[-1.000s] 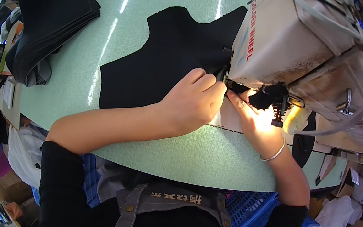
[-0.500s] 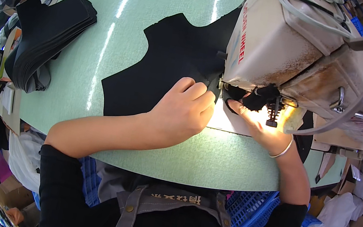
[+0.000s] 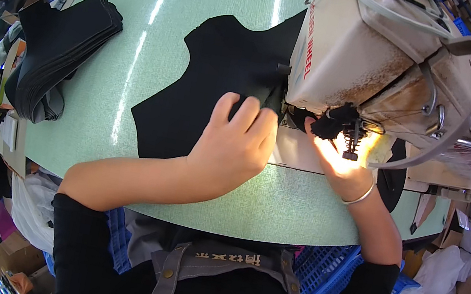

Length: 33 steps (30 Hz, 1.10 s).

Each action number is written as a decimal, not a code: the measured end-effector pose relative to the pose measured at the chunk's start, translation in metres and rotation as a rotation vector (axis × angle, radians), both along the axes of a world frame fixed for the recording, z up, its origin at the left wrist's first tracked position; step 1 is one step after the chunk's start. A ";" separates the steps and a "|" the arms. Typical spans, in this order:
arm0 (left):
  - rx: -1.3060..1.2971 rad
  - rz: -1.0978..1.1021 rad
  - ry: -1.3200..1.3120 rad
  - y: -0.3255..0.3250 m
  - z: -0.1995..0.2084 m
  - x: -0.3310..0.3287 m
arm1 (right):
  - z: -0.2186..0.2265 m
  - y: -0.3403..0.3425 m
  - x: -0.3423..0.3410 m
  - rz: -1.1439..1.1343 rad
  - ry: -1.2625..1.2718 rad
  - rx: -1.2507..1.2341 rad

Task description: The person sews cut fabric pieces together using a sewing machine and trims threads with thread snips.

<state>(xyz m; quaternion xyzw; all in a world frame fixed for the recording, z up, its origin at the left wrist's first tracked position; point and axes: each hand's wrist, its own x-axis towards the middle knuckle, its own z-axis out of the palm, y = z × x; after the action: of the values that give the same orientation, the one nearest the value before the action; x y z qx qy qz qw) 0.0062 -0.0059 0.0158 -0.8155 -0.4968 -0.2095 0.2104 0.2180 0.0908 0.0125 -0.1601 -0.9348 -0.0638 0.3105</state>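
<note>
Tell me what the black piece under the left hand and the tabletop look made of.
Black piece: seemingly matte woven or knit fabric; it lies limp and flat, without shine. Tabletop: probably pale green laminate; it is smooth, with streaks of reflected ceiling light.

Pale green table (image 3: 209, 10), black fabric piece (image 3: 223, 75), stacked black pieces (image 3: 57, 52), sewing machine (image 3: 378, 52)

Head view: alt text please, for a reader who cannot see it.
A person's left hand presses a black fabric piece flat on a pale green table at a beige sewing machine, while the right hand rests under its lit needle area. A stack of black pieces lies far left.
</note>
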 end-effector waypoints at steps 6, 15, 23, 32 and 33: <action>-0.203 -0.127 -0.017 -0.005 0.000 -0.004 | 0.010 -0.002 0.009 0.062 -0.263 -0.017; -0.146 -0.145 -0.128 0.005 -0.013 0.001 | -0.008 -0.010 0.004 0.031 -0.337 0.099; -0.162 -0.124 -0.123 0.013 -0.015 0.004 | -0.015 -0.003 -0.006 0.053 -0.173 -0.022; -0.614 0.161 0.043 -0.068 0.034 -0.096 | 0.019 0.027 0.062 -0.261 -0.251 -0.375; -0.577 0.061 0.036 -0.069 0.036 -0.110 | 0.022 0.039 0.068 -0.245 -0.374 -0.434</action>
<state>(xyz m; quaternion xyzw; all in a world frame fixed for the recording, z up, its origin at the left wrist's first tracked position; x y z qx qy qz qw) -0.1035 -0.0745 0.0513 -0.8298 -0.5565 -0.0387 -0.0151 0.2861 0.1300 0.0346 -0.3195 -0.9413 0.0722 0.0817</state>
